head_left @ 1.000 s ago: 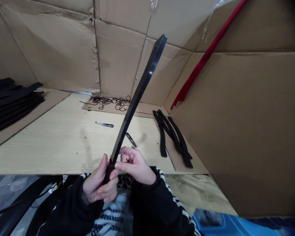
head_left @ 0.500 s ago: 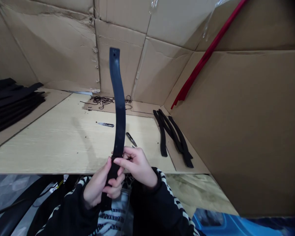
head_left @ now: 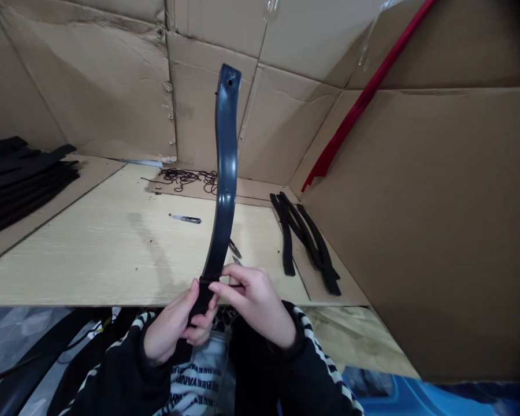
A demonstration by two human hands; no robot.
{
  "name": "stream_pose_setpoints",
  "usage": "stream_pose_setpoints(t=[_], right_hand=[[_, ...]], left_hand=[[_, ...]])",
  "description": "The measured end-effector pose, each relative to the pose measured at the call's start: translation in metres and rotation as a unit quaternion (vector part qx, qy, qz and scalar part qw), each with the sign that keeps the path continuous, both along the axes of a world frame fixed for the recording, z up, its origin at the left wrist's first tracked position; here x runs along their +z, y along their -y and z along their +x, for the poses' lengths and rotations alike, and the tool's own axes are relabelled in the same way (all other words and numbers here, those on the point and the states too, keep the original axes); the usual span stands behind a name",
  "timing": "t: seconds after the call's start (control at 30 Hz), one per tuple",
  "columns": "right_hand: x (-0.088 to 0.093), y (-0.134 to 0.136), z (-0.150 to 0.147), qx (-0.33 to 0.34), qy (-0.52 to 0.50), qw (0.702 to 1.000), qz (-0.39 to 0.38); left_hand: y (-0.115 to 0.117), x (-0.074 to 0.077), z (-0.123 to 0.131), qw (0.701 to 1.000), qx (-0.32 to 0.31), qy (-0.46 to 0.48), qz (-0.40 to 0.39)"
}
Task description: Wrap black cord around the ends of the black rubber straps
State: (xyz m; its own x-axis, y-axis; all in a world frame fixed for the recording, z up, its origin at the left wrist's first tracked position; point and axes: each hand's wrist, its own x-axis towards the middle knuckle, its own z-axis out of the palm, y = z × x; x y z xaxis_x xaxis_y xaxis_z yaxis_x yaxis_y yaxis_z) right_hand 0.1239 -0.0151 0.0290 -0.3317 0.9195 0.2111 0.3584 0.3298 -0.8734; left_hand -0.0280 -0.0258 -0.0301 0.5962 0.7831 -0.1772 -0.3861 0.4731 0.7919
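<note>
A long, curved black strip with a small hole near its top end stands upright above the table edge. My left hand is closed around its lower part, thumb along the side. Across the strip, just above the left thumb, runs a thin black cord. My right hand pinches this cord at the strip's right edge, and a short dark length shows between thumb and forefinger. The strip's lower end is mostly hidden by my left hand and dark sleeve.
Thread snips lie mid-table, with a second pair partly behind the strip. Tangled black cords lie by the cardboard wall. Several black strips lie right; a pile of dark strips is left. A red band hangs at right.
The strip's upper end has swung right and the strip has turned, its face now shinier. My right hand has moved slightly right and down, with the cord now showing between its fingers.
</note>
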Motion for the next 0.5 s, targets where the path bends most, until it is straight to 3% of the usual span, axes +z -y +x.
stream_pose_setpoints(t=[0.37,0.5], right_hand=[[0.0035,0.0007,0.0076,-0.013,0.075,0.996,0.036],[0.0039,0.0003,0.0105,-0.009,0.078,0.997,0.014]], left_hand=[[-0.0006,-0.0002,-0.0006,1.000,-0.012,0.009,-0.008],[-0.0004,0.0001,-0.0010,0.999,-0.029,0.032,-0.019]])
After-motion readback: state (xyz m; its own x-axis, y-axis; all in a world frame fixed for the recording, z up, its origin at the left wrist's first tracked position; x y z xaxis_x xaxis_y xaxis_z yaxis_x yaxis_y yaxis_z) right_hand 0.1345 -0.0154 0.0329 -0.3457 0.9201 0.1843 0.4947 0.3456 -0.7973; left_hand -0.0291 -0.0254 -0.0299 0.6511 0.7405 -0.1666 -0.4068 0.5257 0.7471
